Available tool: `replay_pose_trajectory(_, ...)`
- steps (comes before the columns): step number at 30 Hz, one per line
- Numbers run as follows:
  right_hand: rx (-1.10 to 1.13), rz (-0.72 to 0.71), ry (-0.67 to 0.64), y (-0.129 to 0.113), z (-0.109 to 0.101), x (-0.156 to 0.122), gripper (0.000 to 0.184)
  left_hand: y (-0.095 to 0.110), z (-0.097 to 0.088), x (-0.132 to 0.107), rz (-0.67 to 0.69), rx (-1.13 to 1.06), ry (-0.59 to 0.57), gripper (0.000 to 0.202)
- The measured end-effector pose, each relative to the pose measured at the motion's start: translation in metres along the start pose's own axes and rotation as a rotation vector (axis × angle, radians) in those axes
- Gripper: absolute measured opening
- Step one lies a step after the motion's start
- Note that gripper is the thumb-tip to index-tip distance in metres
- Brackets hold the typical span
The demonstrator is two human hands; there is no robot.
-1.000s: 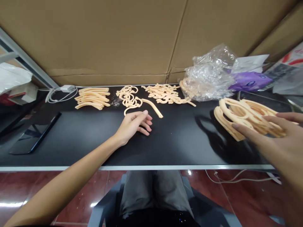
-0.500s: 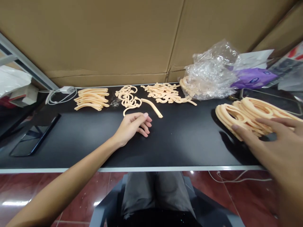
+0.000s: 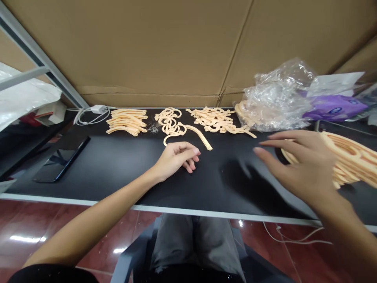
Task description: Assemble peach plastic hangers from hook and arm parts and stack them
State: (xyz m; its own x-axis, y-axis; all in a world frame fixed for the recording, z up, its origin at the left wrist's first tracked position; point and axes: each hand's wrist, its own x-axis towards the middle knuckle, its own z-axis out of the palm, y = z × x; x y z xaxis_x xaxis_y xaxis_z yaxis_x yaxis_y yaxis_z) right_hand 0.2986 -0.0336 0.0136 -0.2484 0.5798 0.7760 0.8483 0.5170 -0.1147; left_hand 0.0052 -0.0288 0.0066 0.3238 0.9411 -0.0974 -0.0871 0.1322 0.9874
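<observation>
My left hand (image 3: 176,157) rests on the black table with its fingers loosely curled and slightly apart, and I see nothing in it. Just beyond it lie a curved cream-coloured strip (image 3: 202,137) and a cream ring-shaped piece (image 3: 173,136). My right hand (image 3: 303,161) is raised over the table's right side, fingers spread and nothing in them. Partly hidden behind it is a stack of cream-coloured flat pieces with oval openings (image 3: 347,157).
Along the back lie a row of curved strips (image 3: 126,122), a heap of rings (image 3: 167,120) and a pile of wavy pieces (image 3: 213,118). A clear plastic bag (image 3: 277,98) and a purple packet (image 3: 334,108) stand back right. A phone (image 3: 61,159) and white cable (image 3: 91,114) lie left.
My right hand has come off the cream stack and moved left, its fingers now over the table. My left hand keeps its place. The view has swung slightly to the left.
</observation>
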Motion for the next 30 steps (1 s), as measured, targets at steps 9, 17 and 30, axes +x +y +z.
replay_pose_trajectory(9, 0.224, -0.181, -0.389, -0.052, 0.095, 0.036, 0.028, 0.007, -0.019, 0.005, 0.305, 0.222, 0.505, 0.015)
replay_pose_trajectory(17, 0.149, -0.181, -0.304, -0.045, 0.083, 0.026, 0.023, -0.004, -0.022, 0.003, 0.352, 1.484, 0.535, 0.033)
replay_pose_trajectory(30, 0.214, -0.082, -0.36, -0.035, 0.084, 0.031, 0.022, -0.007, -0.033, 0.006, 0.522, 1.288, 0.208, 0.03)
